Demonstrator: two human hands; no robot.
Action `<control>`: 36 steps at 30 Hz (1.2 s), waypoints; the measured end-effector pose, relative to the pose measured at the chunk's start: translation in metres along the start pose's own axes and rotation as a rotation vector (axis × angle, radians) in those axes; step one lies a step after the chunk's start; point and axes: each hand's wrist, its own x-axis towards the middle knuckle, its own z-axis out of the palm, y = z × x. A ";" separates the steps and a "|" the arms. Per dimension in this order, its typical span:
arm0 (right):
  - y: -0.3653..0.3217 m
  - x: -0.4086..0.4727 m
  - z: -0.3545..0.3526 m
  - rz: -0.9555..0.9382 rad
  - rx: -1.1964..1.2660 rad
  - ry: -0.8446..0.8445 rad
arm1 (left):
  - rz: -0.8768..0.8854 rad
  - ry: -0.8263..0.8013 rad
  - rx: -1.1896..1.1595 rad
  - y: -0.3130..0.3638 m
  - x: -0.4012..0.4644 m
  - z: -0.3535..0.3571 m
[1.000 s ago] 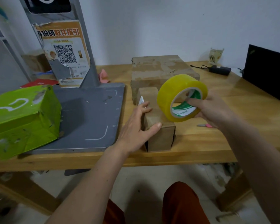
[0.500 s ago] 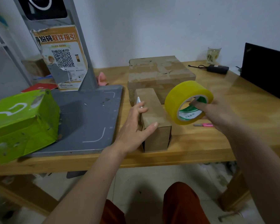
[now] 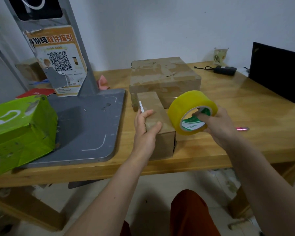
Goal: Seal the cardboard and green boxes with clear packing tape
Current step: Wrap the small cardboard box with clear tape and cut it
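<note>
A small cardboard box [image 3: 156, 106] lies near the front of the wooden table [image 3: 228, 147]. My left hand [image 3: 146, 128] grips its near left corner, thumb on top and fingers down the left side. My right hand [image 3: 218, 125] holds a yellowish roll of packing tape [image 3: 191, 110] just right of that box, with fingers through the core. A larger cardboard box [image 3: 163, 74] sits behind the small one. A crumpled green box [image 3: 19, 130] rests at the left on a grey base plate [image 3: 89, 123].
A grey stand with a QR-code poster [image 3: 58, 63] rises from the base plate. A pink pen [image 3: 242, 128] lies right of my right hand. A black laptop screen [image 3: 278, 70], a power adapter [image 3: 225, 70] and a glass [image 3: 220, 55] stand at the back right.
My right hand has carried the tape roll down and to the right, off the small box's top. My left thumb has closed onto the box corner.
</note>
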 end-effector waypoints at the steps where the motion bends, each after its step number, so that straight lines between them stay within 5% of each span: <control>1: 0.001 0.000 0.001 0.005 0.010 0.001 | -0.009 0.005 0.022 0.004 -0.001 0.000; 5: 0.004 -0.001 0.005 0.015 0.024 -0.007 | 0.055 -0.007 0.321 0.018 -0.013 0.001; 10: 0.008 -0.002 0.009 -0.001 0.045 -0.006 | 0.069 -0.020 1.020 0.032 -0.028 0.007; 13: 0.008 -0.003 0.012 -0.029 0.037 -0.013 | 0.058 -0.023 1.185 0.039 -0.025 0.012; 36: 0.035 -0.013 -0.004 -0.099 -0.096 0.059 | 0.148 0.008 1.175 0.029 -0.013 0.003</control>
